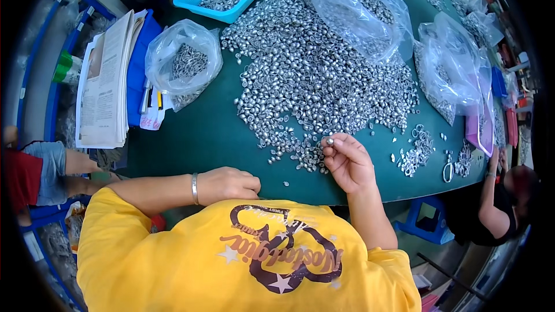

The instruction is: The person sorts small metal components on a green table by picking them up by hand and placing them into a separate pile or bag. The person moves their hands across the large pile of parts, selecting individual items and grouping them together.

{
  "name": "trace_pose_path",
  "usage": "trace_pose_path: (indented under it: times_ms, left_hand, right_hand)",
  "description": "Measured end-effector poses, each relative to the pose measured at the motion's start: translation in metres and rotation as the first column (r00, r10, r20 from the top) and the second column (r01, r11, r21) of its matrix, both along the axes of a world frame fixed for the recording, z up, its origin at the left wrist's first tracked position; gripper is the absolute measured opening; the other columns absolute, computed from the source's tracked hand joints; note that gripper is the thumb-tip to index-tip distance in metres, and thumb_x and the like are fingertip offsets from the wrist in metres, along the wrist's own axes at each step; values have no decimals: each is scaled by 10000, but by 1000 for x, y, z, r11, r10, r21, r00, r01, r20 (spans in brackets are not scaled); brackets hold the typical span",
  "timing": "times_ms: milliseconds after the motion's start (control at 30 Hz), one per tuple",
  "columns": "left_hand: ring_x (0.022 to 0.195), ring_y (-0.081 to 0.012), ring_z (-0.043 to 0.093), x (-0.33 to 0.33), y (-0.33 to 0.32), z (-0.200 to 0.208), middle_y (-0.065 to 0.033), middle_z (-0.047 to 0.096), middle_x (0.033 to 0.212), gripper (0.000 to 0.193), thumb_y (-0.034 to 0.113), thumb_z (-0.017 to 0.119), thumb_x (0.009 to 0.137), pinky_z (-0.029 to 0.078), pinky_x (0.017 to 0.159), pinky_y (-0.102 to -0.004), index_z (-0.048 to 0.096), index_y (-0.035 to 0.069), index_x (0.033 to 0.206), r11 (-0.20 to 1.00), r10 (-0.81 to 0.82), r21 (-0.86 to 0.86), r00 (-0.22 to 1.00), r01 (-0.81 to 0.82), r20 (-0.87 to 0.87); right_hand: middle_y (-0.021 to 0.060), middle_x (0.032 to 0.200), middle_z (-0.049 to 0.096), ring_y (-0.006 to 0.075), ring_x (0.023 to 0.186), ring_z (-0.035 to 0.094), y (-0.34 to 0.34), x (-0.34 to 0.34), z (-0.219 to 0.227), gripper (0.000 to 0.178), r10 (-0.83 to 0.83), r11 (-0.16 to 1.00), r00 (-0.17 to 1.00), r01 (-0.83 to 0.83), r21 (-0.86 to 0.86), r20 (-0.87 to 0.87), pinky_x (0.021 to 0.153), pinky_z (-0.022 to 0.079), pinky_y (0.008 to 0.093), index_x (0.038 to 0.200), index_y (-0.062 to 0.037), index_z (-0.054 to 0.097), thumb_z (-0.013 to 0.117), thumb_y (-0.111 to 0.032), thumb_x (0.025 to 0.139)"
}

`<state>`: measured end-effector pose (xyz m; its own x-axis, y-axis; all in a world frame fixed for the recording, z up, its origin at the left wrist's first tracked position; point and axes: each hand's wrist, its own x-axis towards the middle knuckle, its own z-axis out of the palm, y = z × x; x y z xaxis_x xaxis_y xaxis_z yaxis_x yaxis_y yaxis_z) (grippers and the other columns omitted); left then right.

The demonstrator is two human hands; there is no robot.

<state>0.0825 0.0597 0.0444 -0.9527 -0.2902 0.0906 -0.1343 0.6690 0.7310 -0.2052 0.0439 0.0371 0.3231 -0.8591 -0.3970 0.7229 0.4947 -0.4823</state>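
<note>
Between the thumb and fingertips of my right hand [350, 164] is a small silvery domed metal piece [330, 141]. That hand is raised at the near edge of a wide heap of similar metal pieces [312, 69], spread over the green table [196, 144]. My left hand [231, 184] rests at the table's front edge, its fingers curled inward, and whatever is inside them is hidden. One loose metal piece [285, 184] lies on the green top, to the right of the left hand.
A turquoise basket [199, 7] and a clear bag [191, 63] hold metal pieces at the left. Another open clear bag [358, 17] lies over the heap. Small piles [417, 153] and scissors [448, 167] lie at right. One person [491, 214] sits right; another [49, 170] is left.
</note>
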Motion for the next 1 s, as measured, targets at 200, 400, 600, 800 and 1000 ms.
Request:
trace_pose_path:
  times_ms: [200,400,600,800,1000]
  left_hand:
    - [734,-226,574,-6,-11,-1,-67,540,846,93,69,564,743,480,586,-282,601,72,828,984,155,-89,988,-157,-20]
    - [634,-163,569,-69,-26,16,-70,562,798,152,20,689,708,452,539,-233,610,31,837,737,675,197,690,-646,-260]
    - [644,-145,577,-86,-42,2,-85,579,763,129,9,697,707,454,551,-222,616,12,807,705,668,110,605,-700,-433]
    - [671,-111,583,-63,-57,-2,-80,593,829,124,-21,490,835,481,532,-204,527,-10,952,152,902,870,425,-469,71]
    - [682,-95,552,-69,-63,-1,-66,582,902,181,-6,507,828,466,578,-202,559,-8,1001,218,911,786,409,-579,49]
  right_hand:
    - [138,875,627,151,719,606,-2,1,-2,108,5,999,1000,-6,32,18,604,512,249,937,15,580,536,-33,851]
    - [114,836,637,137,685,604,0,12,-4,104,33,999,996,-34,-11,-87,589,501,230,926,11,591,576,-21,828]
    - [64,813,644,105,665,587,-10,20,10,76,-50,956,744,-157,-247,-667,581,464,210,892,14,609,591,-22,827]
    - [98,796,582,289,751,548,-52,19,8,118,-742,554,-89,-639,-533,-664,654,456,360,819,-29,633,607,20,715]
    - [110,804,590,290,771,567,-51,17,4,91,-664,611,92,-507,-609,-742,678,463,359,802,-22,615,605,27,726]
